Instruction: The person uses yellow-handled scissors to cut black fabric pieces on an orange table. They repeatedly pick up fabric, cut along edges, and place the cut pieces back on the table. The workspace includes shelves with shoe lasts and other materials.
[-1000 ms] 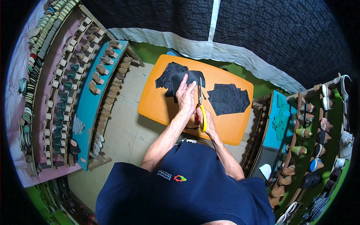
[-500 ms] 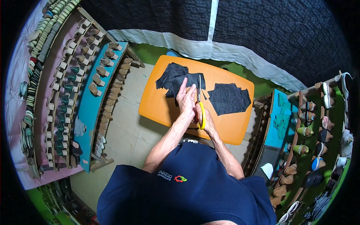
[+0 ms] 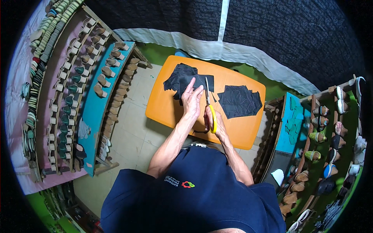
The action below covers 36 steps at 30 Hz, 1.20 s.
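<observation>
My left hand [image 3: 191, 101] reaches over the orange table with its fingers pointing away from me, pinching a piece of black cloth [image 3: 208, 79]. Its thumb and forefinger show against the dark fabric; the other fingers are partly hidden. My right hand [image 3: 218, 125] is closed around the yellow handle of a pair of scissors [image 3: 213, 120]. The scissors' blades point away from me and cross the cloth near its right end. Behind the left hand lies a heap of black cloth pieces [image 3: 179, 73]. Another black cloth stack [image 3: 241, 103] lies to the right, with a small scrap beside it.
The orange table [image 3: 161, 108] stands before me. Racks of shoes [image 3: 72, 112] and a blue board [image 3: 91, 120] flank it on the left. On the right are another shoe rack [image 3: 311, 143] and green cloth scraps [image 3: 293, 126]. A dark patterned curtain [image 3: 272, 35] hangs behind.
The view has shifted slightly. A narrow dark strip that hung by the blades is now off the cloth's edge, and my right hand with the scissors has drawn slightly away from my left.
</observation>
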{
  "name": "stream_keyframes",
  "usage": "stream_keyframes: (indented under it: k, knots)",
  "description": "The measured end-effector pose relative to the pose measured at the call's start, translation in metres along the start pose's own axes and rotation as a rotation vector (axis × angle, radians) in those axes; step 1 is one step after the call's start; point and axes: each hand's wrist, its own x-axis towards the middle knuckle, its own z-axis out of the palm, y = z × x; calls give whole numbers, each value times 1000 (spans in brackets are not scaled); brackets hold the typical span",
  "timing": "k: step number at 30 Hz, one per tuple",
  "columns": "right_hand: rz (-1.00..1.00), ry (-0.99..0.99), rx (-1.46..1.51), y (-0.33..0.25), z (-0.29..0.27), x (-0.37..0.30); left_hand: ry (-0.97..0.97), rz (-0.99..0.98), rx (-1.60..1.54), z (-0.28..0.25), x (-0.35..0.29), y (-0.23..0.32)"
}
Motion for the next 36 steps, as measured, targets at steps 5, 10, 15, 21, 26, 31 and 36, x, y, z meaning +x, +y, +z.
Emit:
stream_keyframes:
  k: [5, 10, 15, 21, 26, 31, 36]
  knots:
    - [25, -6, 5, -6, -4, -5, -60, -59, 98, -4, 5, 12]
    - [20, -3, -49, 0, -12, -3, -86, -82, 167, -4, 6, 22]
    - [30, 18, -75, -2, -19, -6, -98, -133, 224, -5, 7, 30]
    - [42, 15, -108, -14, -24, -11, -137, -159, 235, -11, 11, 34]
    - [50, 35, -104, -12, -28, -12, -156, -165, 255, -9, 15, 35]
    - [70, -3, -70, -13, -28, -15, -112, -145, 225, -16, 15, 30]
    - [-16, -115, -47, 2, -27, -7, -87, -125, 263, -10, 8, 26]
